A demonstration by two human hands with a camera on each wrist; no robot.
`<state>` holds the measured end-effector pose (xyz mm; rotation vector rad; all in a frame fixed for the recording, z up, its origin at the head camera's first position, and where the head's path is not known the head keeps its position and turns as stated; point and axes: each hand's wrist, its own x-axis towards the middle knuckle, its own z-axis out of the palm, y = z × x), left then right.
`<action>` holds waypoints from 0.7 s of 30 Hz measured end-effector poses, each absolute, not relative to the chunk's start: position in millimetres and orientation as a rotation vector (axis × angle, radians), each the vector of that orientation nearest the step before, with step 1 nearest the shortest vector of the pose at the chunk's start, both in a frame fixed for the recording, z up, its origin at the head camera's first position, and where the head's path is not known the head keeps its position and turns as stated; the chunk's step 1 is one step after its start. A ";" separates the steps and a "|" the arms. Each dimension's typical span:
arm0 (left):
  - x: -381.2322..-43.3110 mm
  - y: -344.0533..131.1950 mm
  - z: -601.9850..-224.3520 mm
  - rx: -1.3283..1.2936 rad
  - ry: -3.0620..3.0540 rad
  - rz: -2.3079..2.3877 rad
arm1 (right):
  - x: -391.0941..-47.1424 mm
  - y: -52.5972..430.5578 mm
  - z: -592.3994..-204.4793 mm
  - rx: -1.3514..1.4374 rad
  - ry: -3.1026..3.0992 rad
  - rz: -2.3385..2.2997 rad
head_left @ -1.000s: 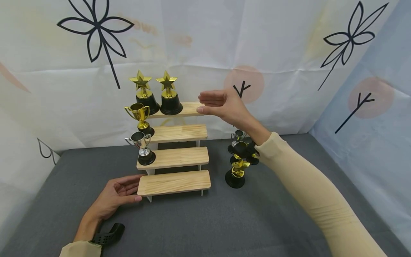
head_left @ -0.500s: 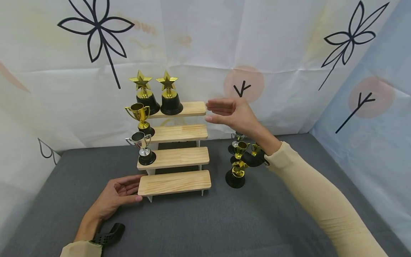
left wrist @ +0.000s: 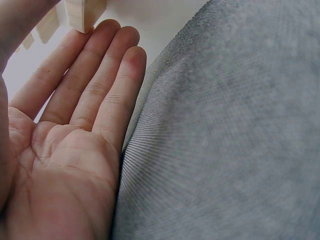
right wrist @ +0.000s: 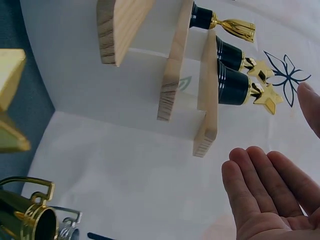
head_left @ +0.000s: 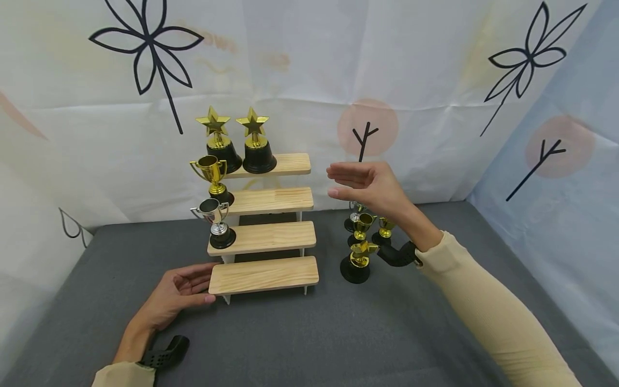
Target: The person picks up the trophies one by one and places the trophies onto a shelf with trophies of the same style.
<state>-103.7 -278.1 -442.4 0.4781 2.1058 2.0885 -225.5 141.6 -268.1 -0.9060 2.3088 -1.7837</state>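
Observation:
A four-tier wooden display stand (head_left: 263,277) stands on the grey table. Its top step bears two gold star trophies (head_left: 259,156) on black bases. Below them, at the left ends of the middle steps, stand a gold cup trophy (head_left: 210,169) and a silver cup trophy (head_left: 213,212). My left hand (head_left: 166,295) rests at the left end of the lowest step; in the left wrist view its fingers (left wrist: 95,75) lie straight, fingertips by a wooden edge. My right hand (head_left: 369,185) hovers right of the stand, fingers extended and holding nothing.
Several more trophies stand on the table right of the stand: a star trophy (head_left: 356,269) in front, a gold cup (head_left: 362,224) and others behind, partly hidden by the right hand and wrist strap (head_left: 396,255). A patterned white backdrop (head_left: 300,54) rises behind.
My right hand has moved right and down, away from the top step's right end toward the trophies on the table. The left hand has stayed at the lowest step.

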 end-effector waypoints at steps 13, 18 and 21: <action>-104.2 -278.6 -443.0 0.494 2.103 2.089 | -216.1 159.8 -286.1 -0.820 2.300 -1.807; -104.3 -279.4 -444.3 0.512 2.102 2.091 | -213.2 166.3 -291.7 -0.804 2.297 -1.822; -104.4 -279.9 -444.9 0.511 2.106 2.088 | -211.2 169.7 -294.7 -0.802 2.305 -1.818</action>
